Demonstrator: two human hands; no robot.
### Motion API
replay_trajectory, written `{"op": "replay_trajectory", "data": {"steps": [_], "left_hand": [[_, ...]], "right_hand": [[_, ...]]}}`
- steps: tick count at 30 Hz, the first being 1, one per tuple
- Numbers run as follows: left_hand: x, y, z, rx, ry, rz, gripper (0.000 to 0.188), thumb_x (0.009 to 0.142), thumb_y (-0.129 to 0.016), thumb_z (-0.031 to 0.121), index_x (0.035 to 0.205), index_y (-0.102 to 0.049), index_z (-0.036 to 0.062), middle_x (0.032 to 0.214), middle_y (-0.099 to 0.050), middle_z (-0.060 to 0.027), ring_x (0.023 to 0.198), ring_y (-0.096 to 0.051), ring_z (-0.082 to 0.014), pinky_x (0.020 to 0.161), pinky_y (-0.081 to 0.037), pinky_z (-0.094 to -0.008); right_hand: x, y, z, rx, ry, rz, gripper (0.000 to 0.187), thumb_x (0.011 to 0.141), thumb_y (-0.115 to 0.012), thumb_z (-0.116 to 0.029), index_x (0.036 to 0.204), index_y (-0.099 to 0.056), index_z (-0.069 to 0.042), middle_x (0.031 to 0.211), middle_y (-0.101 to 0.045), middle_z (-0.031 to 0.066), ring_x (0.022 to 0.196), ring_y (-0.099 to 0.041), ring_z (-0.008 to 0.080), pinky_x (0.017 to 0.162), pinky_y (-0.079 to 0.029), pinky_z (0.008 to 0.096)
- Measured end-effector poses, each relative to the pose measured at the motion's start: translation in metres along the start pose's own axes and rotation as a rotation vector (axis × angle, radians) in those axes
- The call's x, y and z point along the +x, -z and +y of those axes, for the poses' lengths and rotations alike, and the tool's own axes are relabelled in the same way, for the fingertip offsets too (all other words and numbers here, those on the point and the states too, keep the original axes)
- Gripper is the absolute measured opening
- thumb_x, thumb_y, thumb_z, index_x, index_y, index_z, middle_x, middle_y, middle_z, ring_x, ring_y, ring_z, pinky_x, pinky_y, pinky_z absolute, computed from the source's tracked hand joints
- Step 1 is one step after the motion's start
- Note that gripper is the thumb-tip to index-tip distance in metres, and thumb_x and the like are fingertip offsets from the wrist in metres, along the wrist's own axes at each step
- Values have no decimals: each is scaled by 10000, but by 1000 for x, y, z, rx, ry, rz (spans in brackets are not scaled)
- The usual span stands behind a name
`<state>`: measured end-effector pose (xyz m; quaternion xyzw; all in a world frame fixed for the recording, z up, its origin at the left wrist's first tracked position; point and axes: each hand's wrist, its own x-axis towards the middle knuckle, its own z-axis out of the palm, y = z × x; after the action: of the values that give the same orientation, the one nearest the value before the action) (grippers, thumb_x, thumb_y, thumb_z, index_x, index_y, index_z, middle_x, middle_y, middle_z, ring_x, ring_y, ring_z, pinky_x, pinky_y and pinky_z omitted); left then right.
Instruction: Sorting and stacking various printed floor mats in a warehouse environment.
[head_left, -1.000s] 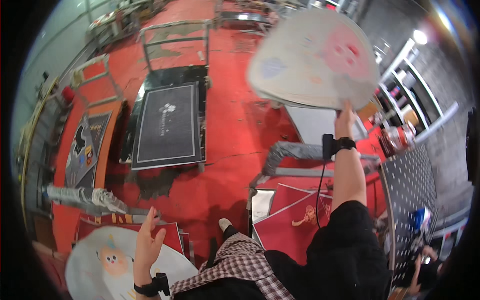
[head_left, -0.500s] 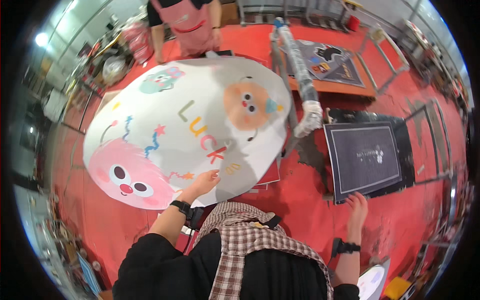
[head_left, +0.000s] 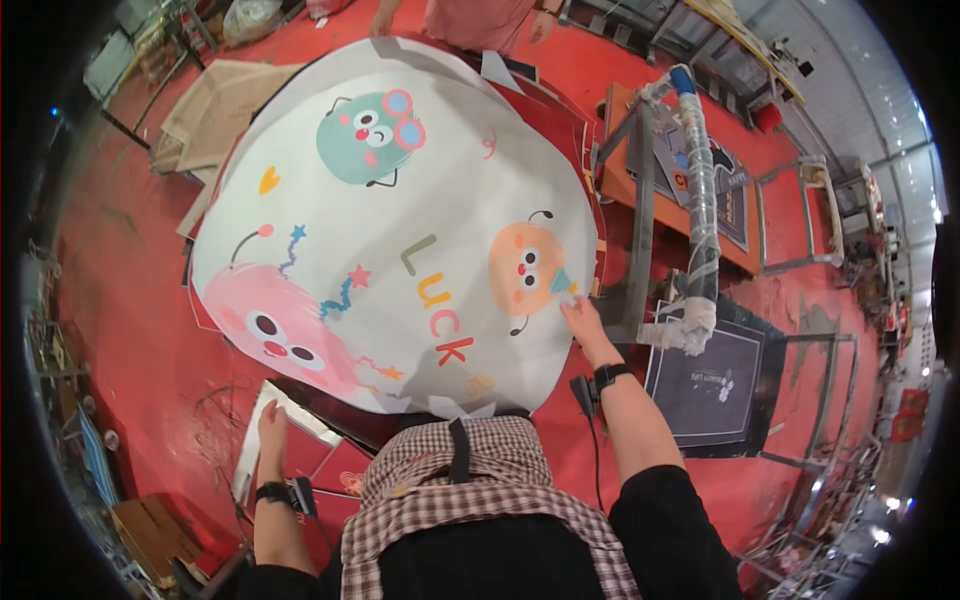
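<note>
A large white rounded mat (head_left: 400, 215) with cartoon characters and coloured letters lies spread out in front of me. My right hand (head_left: 584, 322) is at its right edge beside the orange character, fingers closed over the rim. Below the mat's lower left side hangs my left hand (head_left: 271, 428), apart from the mat, its fingers loosely extended and nothing visible in them. Beneath that hand is a red board with a white edge (head_left: 318, 425). At the near edge, by my checked apron (head_left: 450, 470), a small part of the mat is bent up.
Across the mat stands a person in a pink apron (head_left: 475, 22), one hand (head_left: 383, 18) by the far edge. To the right are a plastic-wrapped frame (head_left: 702, 200) and a dark grey bordered mat (head_left: 700, 385). Brown sheets (head_left: 215, 110) lie at the far left.
My left hand has left the mat and moved down to the left. My right hand has gone from the dark grey mat to the white mat's right edge. The view has shifted.
</note>
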<state>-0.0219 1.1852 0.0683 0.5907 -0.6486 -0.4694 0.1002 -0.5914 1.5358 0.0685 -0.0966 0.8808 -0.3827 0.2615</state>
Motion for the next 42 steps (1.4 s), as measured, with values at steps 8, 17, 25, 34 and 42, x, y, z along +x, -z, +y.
{"op": "replay_trajectory", "data": {"steps": [8, 17, 25, 34, 42], "left_hand": [[-150, -97, -20, 193, 529, -12, 234, 815, -511, 160, 974, -576, 1, 789, -574, -55, 733, -519, -132, 659, -430, -274], [-313, -294, 2, -310, 601, -52, 418, 848, -512, 200, 1178, -444, -48, 1024, -580, -122, 924, -546, -151, 801, -424, -261], [-345, -323, 9, -583, 700, 179, 428, 831, -535, 206, 1178, -453, -31, 896, -591, -78, 793, -562, -120, 674, -437, -239], [-336, -334, 77, -1423, 903, 240, 690, 824, -449, 514, 1323, -271, 71, 1314, -370, -114, 1173, -383, -305, 969, -303, -431], [-347, -280, 90, -1489, 67, 751, 302, 839, -470, 182, 1090, -513, 19, 956, -592, -99, 855, -579, -204, 755, -468, -353]], "right_hand": [[152, 19, 20, 119, 7, -194, 824, 762, -614, -301, 1313, -112, 52, 1081, -491, 164, 983, -502, 235, 832, -409, 319], [236, 1, 80, 44, -140, 72, 567, 697, -673, -270, 1095, -472, 82, 1019, -563, 156, 864, -558, 235, 740, -455, 339], [162, 29, -15, 331, 172, -202, 402, 713, -638, -135, 985, -517, 134, 921, -596, 174, 770, -594, 232, 676, -463, 322], [-53, 146, -275, 327, 779, -542, 343, 768, -589, -134, 1069, -512, 11, 1007, -572, 98, 903, -560, 207, 815, -439, 316], [-23, 223, -291, 235, 701, -561, 449, 817, -506, -221, 1150, -454, 75, 1143, -483, 185, 1011, -497, 269, 874, -409, 382]]}}
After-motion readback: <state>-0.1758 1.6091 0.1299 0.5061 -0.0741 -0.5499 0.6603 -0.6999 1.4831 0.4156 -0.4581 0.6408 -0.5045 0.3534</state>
